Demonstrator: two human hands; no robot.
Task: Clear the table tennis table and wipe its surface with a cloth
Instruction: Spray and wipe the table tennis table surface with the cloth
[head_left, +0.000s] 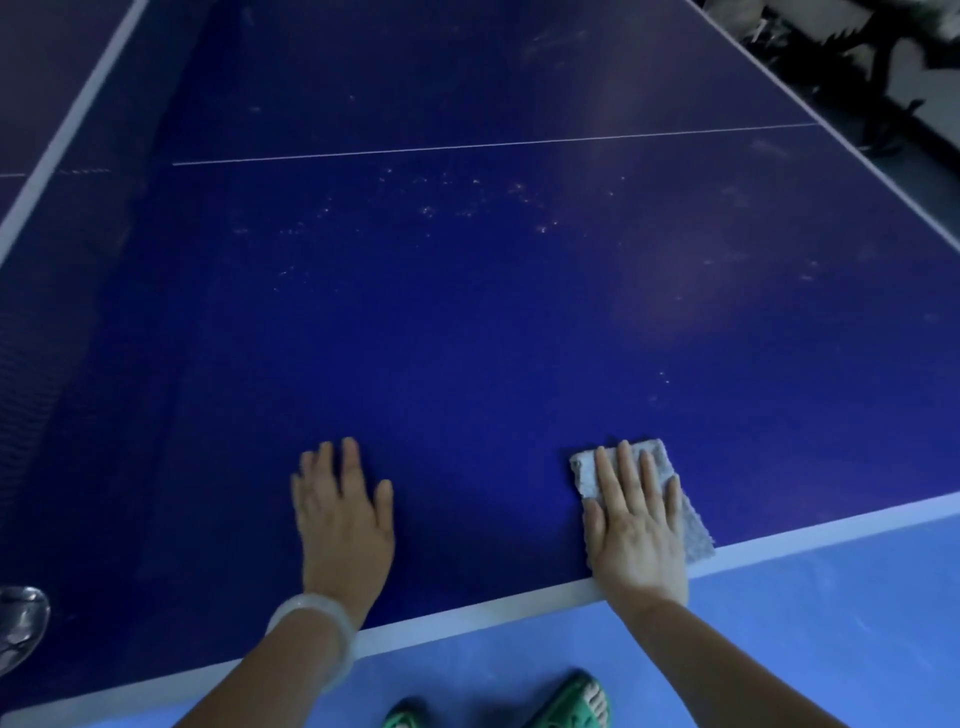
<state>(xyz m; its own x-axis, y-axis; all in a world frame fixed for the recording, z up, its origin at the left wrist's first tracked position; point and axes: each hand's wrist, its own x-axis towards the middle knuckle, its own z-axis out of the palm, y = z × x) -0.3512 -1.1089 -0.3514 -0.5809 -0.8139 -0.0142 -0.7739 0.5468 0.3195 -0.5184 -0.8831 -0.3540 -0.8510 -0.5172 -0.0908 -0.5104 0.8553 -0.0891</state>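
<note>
The dark blue table tennis table (467, 322) fills most of the view, with a white border along its near edge. My right hand (636, 525) lies flat with straight fingers on a folded grey cloth (691, 525) near that edge. My left hand (340, 519) rests flat on the bare surface to the left, fingers spread, a pale bangle on its wrist. Pale specks and dusty smears dot the table's middle and far right.
The net (62, 135) with its white top band runs along the left side. A shiny metal object (21, 623) sits at the lower left. Light blue floor (831, 623) lies below the table edge, with green sandals (571, 701). Dark clutter (857, 57) stands at the top right.
</note>
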